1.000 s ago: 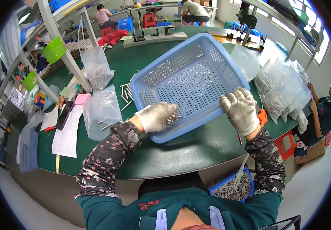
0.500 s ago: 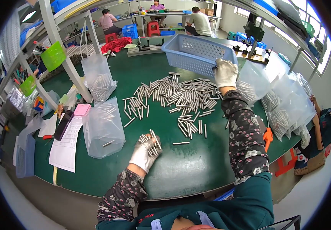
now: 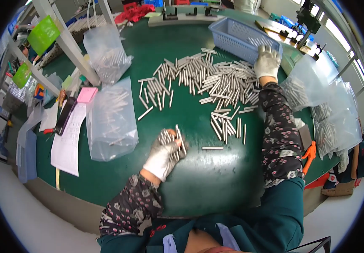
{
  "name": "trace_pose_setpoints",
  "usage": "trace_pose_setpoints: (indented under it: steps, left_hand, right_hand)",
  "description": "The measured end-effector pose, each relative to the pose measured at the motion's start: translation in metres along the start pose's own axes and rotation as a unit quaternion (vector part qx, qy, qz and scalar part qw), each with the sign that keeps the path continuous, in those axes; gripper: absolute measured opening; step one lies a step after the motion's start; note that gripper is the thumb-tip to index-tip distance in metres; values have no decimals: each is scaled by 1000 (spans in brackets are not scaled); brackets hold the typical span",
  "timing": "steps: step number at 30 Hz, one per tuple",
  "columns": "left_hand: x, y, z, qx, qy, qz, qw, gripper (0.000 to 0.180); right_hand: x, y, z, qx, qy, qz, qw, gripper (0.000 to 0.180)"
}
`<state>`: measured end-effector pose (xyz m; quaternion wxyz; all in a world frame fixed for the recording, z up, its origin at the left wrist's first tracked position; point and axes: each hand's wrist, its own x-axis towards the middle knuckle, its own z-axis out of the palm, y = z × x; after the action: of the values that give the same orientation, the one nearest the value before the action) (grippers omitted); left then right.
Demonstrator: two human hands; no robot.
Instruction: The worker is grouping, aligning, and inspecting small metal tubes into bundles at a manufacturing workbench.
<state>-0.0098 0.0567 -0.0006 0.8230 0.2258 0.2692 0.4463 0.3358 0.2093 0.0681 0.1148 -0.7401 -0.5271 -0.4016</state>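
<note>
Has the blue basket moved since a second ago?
Yes. The blue basket has gone from in front of the person to the far side of the green table, beyond the metal rods.

A clear plastic bag (image 3: 111,120) of metal rods is lying near the left edge of the green table (image 3: 215,177); a second filled bag (image 3: 106,52) is sitting further back along that edge; a pink pad (image 3: 86,94) is resting between them; white paper sheets (image 3: 67,141) are overhanging the left edge; more clear bags (image 3: 329,114) are crowding the right edge; an orange tool (image 3: 309,152) is lying at the right edge; a green tag (image 3: 44,34) is hanging on the white frame (image 3: 70,44) at the back left corner.
</note>
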Motion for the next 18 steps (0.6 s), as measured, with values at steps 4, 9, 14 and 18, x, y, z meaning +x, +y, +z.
trace_pose_setpoints:
  steps: [4,9,14,18]
  left_hand:
    - [11,-1,7,-28,17,8,999,25]
    - [4,-12,16,-69,-65,-32,995,29]
    - [-10,-20,29,3,-105,-53,993,29]
    - [-12,-24,28,64,-124,-13,990,28]
  right_hand:
    - [-46,-33,-88,445,-92,-158,877,59]
    - [-138,-72,-167,518,-177,-349,760,86]
    - [-172,-73,-191,544,-210,-250,773,65]
    - [-186,-74,-191,565,-176,-220,776,70]
